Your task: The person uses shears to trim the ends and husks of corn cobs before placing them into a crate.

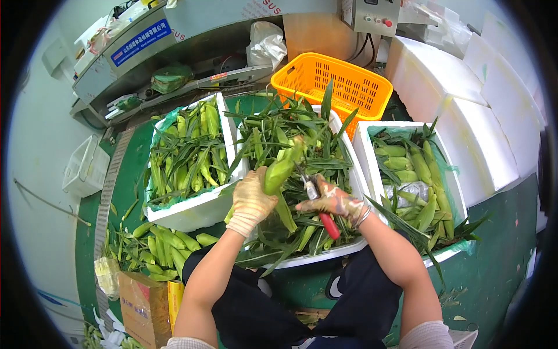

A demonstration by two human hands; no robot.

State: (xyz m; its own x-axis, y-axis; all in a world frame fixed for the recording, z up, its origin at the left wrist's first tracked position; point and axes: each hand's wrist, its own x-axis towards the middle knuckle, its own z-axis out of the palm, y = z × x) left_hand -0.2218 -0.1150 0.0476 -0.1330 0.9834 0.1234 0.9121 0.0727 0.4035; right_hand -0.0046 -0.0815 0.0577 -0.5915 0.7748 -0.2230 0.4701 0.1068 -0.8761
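Over the middle foam box (349,247), the left hand (251,200) is gripping an ear of corn (281,170) tightly, tip pointing away, while the right hand (332,202) is clasping red-handled shears (321,208) — blades meeting the ear's side. Judging from this, the cut is best made square and close to the husk, gloved fingers kept clear — trimmings falling into the box below.
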